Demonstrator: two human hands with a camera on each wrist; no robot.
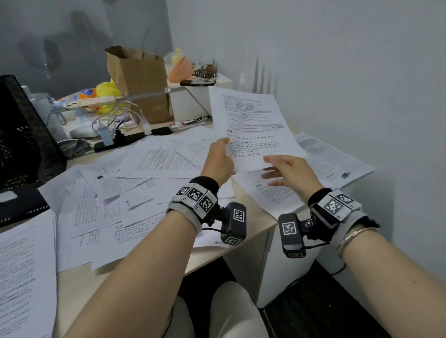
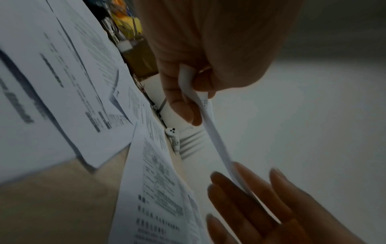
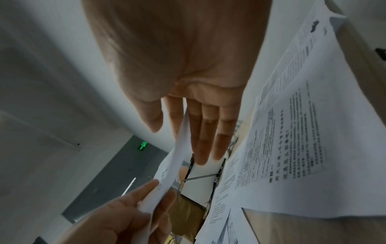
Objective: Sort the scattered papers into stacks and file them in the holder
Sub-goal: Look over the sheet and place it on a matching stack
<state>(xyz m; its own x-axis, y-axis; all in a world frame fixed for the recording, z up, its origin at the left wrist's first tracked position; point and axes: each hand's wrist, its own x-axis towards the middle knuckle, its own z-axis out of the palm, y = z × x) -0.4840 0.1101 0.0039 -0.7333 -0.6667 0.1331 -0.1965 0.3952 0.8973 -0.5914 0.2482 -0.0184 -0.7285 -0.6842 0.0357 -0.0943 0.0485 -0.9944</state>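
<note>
My left hand [image 1: 221, 153] pinches the lower left edge of a printed sheet [image 1: 251, 127] and holds it tilted up over the desk's far right. In the left wrist view the left hand [image 2: 188, 99] has thumb and fingers pressed on the sheet's edge [image 2: 215, 135]. My right hand [image 1: 287, 168] is flat with straight fingers at the sheet's lower right edge; the right wrist view shows the right hand [image 3: 198, 132] touching the sheet [image 3: 173, 165]. Many scattered papers [image 1: 130, 198] cover the desk. The black mesh file holder [image 1: 15, 141] stands at the far left.
A brown paper bag [image 1: 141, 82], a phone on a stand [image 1: 92, 103] and a power strip with cables [image 1: 116, 140] crowd the back of the desk. More sheets [image 1: 331, 162] lie under my right hand by the wall. The desk's front edge [image 1: 214, 254] is near my forearms.
</note>
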